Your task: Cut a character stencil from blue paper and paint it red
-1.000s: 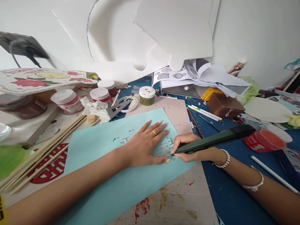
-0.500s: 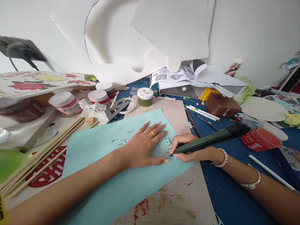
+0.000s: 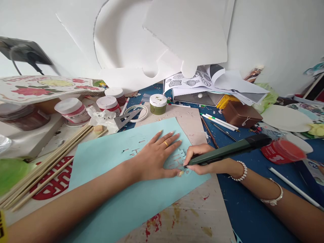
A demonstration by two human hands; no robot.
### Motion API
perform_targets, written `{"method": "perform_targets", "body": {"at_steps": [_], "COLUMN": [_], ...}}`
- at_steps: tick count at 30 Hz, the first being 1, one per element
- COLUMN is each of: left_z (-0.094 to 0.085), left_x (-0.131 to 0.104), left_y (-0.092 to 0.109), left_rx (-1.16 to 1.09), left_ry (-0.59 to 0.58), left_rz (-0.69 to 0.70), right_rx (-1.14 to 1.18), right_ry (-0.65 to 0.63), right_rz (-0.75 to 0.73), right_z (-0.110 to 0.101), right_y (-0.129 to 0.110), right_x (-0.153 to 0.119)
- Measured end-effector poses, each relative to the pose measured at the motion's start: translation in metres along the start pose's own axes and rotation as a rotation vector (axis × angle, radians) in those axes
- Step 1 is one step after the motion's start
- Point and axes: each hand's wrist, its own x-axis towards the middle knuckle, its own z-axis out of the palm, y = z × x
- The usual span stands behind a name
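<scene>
A light blue sheet of paper (image 3: 101, 162) lies at a slant over a stained board (image 3: 187, 216). My left hand (image 3: 157, 158) rests flat on the sheet, fingers spread, a gold ring on one finger. Small slots and shapes are cut through the paper on both sides of that hand. In my right hand (image 3: 202, 160) is a dark green utility knife (image 3: 227, 150), gripped low near its front end. Its tip meets the paper by the cut pattern, just right of my left thumb. The blade itself is hidden or too small to see.
Left are wooden sticks (image 3: 50, 165) over a red cutout (image 3: 54, 182), paint jars (image 3: 72, 111) and a triangle ruler (image 3: 126, 118). Behind the sheet stands a green paint jar (image 3: 158, 104). To the right are white pens (image 3: 220, 122), a brown box (image 3: 240, 113) and a red paint tub (image 3: 283, 150).
The view has shifted slightly, so everything appears a little further right. Both hands and the utility knife keep nearly the same place on the paper.
</scene>
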Motion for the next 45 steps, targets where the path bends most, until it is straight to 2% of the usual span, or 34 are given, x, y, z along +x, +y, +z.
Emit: {"method": "perform_targets", "body": {"at_steps": [16, 18, 23, 28, 37, 45], "left_z": [-0.002, -0.004, -0.004, -0.003, -0.003, -0.003], "left_x": [0.001, 0.000, -0.001, 0.001, 0.000, 0.000], "left_y": [0.000, 0.000, -0.001, -0.001, 0.000, 0.001], "left_rx": [0.006, -0.001, 0.006, 0.017, 0.036, 0.020], "left_ry": [-0.027, -0.042, -0.043, -0.034, -0.035, -0.028], "left_rz": [0.004, 0.011, 0.035, 0.029, 0.019, 0.012], "right_rx": [0.018, 0.023, -0.004, -0.030, -0.030, -0.046], "right_ry": [-0.035, 0.000, 0.225, 0.322, 0.347, 0.337], "right_rz": [0.006, 0.027, 0.189, 0.266, 0.218, 0.238], "right_z": [-0.002, -0.002, 0.009, 0.027, 0.033, 0.032], "right_y": [-0.005, -0.007, -0.016, -0.024, -0.020, -0.022], "right_x": [0.002, 0.002, -0.001, -0.005, -0.003, -0.004]}}
